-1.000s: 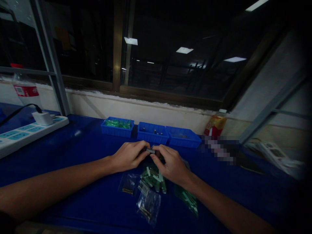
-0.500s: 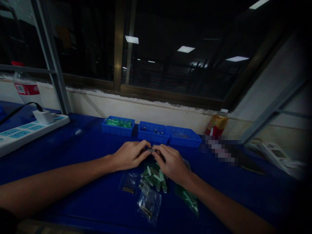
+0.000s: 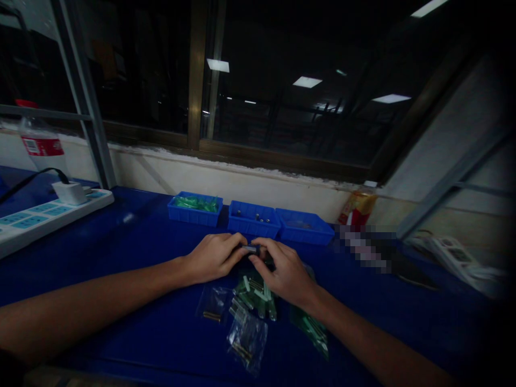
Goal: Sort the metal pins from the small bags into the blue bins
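We have our 2 hands together above the desk [image 3: 169,333], in front of 3 blue trays, and a small dark piece [image 3: 252,249] sits between our fingertips. Our left hand [image 3: 212,258] pinches it from the left and our right hand [image 3: 288,271] from the right, so the grip is narrow on each side, closed on that piece; whether it is 1 part or 2 joined, we cannot tell. We judge the step in hand to be close fingertip handling of this piece, though our fingers hide too much to say how far along it is. From here, a next move calls for a light, steady pinch and good alignment between our 2 hands, since so small a thing could slip or twist. Below and near our right hand lies a green pile of bagged pieces [image 3: 253,301], with another green bag [image 3: 312,328] beneath our right forearm. Nearer to us are 2 clear bags, the left bag [image 3: 212,316] and the lower bag [image 3: 244,349], with slim metal pieces inside. The left tray [image 3: 193,216] holds green plastic, the middle tray [image 3: 252,226] a few small metal parts, and the right tray [image 3: 306,235] something too dim to name.
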The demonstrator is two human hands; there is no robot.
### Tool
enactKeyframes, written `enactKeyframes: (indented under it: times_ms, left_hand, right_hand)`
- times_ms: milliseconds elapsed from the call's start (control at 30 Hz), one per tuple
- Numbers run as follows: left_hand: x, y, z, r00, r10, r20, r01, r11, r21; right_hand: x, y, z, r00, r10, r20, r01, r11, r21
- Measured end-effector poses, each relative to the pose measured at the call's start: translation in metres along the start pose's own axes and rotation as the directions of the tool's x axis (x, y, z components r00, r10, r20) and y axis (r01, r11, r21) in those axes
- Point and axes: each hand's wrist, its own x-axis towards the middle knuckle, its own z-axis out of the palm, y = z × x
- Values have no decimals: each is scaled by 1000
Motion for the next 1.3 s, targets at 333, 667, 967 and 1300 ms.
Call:
enactKeyframes:
  times_ms: [333, 667, 967, 1300]
  left_hand:
    - [1, 1, -2, 999, 3, 49, -4, 1000, 13]
    - [0, 1, -1, 1000, 29, 13, -28, 999, -27]
    - [0, 0, -1, 1000, 13, 10, -13, 1000, 16]
    - [-1, 3, -4, 1000, 13, 6, -12, 999, -48]
  right_hand:
    - [0, 2, 3, 999, -46, 21, 46, 999, -18]
    - [1, 2, 2, 999, -36, 28, 36, 999, -2]
    - [0, -1, 0, 1000, 5, 12, -5, 1000, 1]
    - [0, 1, 2, 999, -41, 11, 42, 999, -25]
